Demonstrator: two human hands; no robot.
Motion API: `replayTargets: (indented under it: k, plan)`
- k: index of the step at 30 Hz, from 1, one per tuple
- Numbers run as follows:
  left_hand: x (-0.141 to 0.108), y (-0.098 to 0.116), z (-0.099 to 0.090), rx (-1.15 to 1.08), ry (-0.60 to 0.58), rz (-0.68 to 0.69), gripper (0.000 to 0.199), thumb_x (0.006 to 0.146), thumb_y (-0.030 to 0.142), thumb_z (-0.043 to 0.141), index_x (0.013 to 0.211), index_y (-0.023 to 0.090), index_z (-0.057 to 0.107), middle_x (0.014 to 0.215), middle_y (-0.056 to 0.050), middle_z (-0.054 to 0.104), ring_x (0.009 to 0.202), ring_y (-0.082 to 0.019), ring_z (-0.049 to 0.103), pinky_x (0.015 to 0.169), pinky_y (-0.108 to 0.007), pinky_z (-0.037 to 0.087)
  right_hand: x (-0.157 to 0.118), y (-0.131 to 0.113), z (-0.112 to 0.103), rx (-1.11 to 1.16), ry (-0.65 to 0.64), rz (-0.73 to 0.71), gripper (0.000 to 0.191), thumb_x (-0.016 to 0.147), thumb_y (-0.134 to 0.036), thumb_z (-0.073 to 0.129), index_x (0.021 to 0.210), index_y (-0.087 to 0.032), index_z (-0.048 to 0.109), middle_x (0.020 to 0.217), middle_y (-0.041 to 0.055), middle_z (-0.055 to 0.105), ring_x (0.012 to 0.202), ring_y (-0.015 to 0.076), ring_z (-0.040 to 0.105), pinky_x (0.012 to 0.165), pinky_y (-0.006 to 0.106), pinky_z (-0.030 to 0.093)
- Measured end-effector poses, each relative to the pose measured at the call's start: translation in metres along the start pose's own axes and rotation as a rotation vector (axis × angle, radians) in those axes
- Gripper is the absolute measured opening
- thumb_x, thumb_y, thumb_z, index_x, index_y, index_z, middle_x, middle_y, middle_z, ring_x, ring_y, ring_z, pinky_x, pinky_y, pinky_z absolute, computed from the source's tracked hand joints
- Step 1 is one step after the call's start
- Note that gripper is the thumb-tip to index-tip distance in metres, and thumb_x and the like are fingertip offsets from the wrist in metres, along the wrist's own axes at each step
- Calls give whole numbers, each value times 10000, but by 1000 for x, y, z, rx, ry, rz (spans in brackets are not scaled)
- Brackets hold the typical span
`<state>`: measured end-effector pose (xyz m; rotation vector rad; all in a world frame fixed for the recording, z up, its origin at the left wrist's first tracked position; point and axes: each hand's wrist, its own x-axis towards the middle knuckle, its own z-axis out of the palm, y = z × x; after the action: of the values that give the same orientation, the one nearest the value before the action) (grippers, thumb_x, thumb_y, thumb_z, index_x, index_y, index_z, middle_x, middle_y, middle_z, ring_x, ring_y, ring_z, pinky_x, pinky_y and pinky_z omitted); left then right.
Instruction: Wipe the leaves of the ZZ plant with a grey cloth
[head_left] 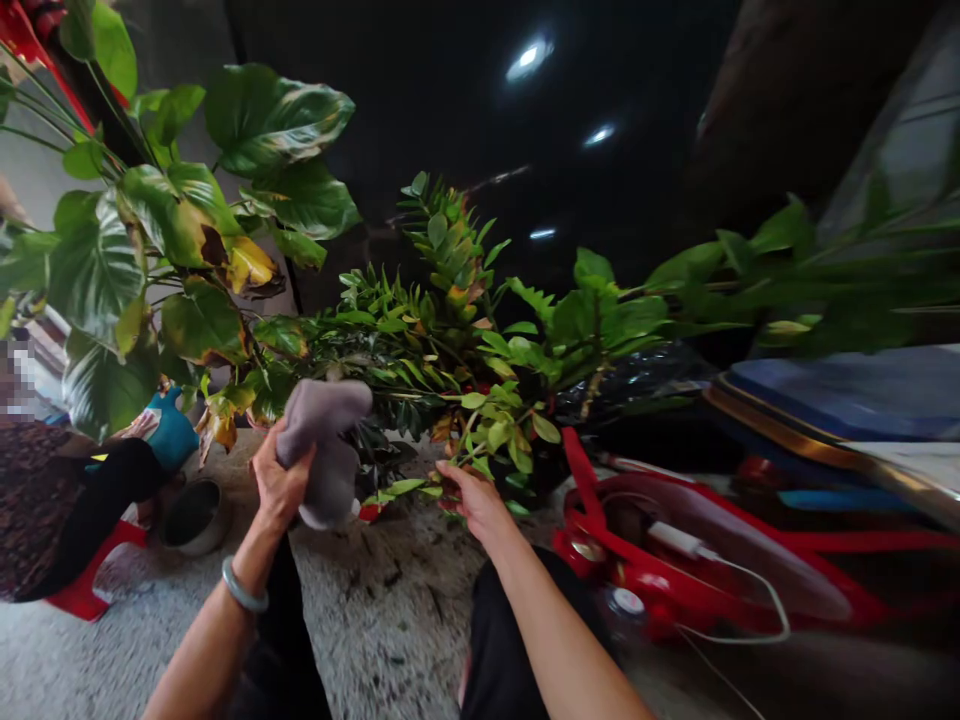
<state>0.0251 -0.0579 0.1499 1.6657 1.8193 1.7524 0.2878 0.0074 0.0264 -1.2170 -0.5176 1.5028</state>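
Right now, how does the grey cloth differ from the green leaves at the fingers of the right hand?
The grey cloth is bulky; the green leaves are thin and slender. The grey cloth is bunched in the left hand; the green leaves spread out at the fingers of the right hand. Both are close to a hand.

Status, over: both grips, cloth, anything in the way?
Left grip: closed on gray cloth, bunched. Right grip: at leaves, pinch unclear. Red bag: right side, clear of both grips.
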Motion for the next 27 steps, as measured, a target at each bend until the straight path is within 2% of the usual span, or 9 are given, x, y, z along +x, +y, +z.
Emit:
replayTargets:
  k: [3, 8, 10, 14, 17, 19, 23, 25, 27]
  plan:
    - [27, 4, 13, 41, 1, 77, 466, 782, 359, 718, 1204, 159, 722, 1074, -99, 793, 1014, -287, 754, 974, -455, 590, 0, -2, 6, 31, -7, -3, 209, 689, -249, 840, 704, -206, 636, 616, 15, 754, 459, 142, 643, 412, 218, 495]
    - [-6, -25, 32, 140, -469, 66, 438, 680, 148, 724, 1113, 203, 764, 1037, -101, 819, 987, -326, 779, 917, -513, 615, -3, -1, 8, -3, 6, 2, 170, 718, -262, 827, 745, -203, 669, 656, 16, 767, 515, 157, 684, 433, 223, 503]
    - [-21, -30, 28, 133, -564, 98, 419, 674, 141, 721, 1077, 242, 779, 1005, -75, 827, 938, -310, 787, 879, -480, 631, -3, -1, 3, -23, 4, 16, 135, 737, -248, 803, 742, -195, 679, 640, 20, 759, 512, 157, 681, 428, 219, 495]
    - [-6, -3, 21, 17, -394, 283, 375, 765, 249, 711, 1136, 224, 761, 1058, -72, 813, 982, -276, 770, 904, -412, 626, -1, -2, -3, -14, -28, 23, 126, 752, -232, 783, 721, -187, 669, 609, 20, 746, 473, 137, 645, 412, 206, 484]
    - [30, 27, 37, 19, -252, 396, 415, 811, 275, 688, 1210, 170, 735, 1119, -112, 788, 1036, -287, 746, 957, -405, 596, -1, -3, 1, 7, -37, 29, 153, 742, -233, 800, 730, -193, 652, 624, 22, 758, 491, 137, 656, 421, 201, 498]
    - [46, 36, 55, 72, -255, 367, 434, 797, 231, 686, 1224, 166, 732, 1175, -129, 779, 1078, -298, 734, 989, -406, 576, -2, -4, 5, 6, -37, 25, 153, 746, -236, 801, 747, -198, 653, 645, 22, 767, 508, 138, 670, 434, 199, 508]
    - [30, 28, 76, 204, -554, 228, 472, 710, 116, 686, 1173, 164, 768, 1149, -128, 801, 1065, -321, 744, 971, -441, 576, -2, -3, 7, -33, -14, 30, 161, 738, -223, 811, 724, -200, 652, 585, 1, 723, 482, 141, 657, 429, 207, 504]
    - [9, 23, 71, 201, -711, 203, 457, 686, 94, 673, 1113, 201, 797, 1061, -88, 824, 995, -303, 762, 923, -421, 592, -2, -2, 3, -41, -10, 34, 199, 719, -203, 819, 671, -205, 626, 521, -16, 671, 454, 144, 631, 419, 218, 501]
    - [-5, 25, 61, 164, -778, 171, 449, 676, 94, 664, 1070, 252, 813, 1009, -43, 833, 948, -284, 769, 892, -388, 599, -2, -2, -3, -43, -15, 28, 247, 692, -201, 834, 628, -212, 596, 472, -35, 619, 426, 140, 595, 412, 226, 497]
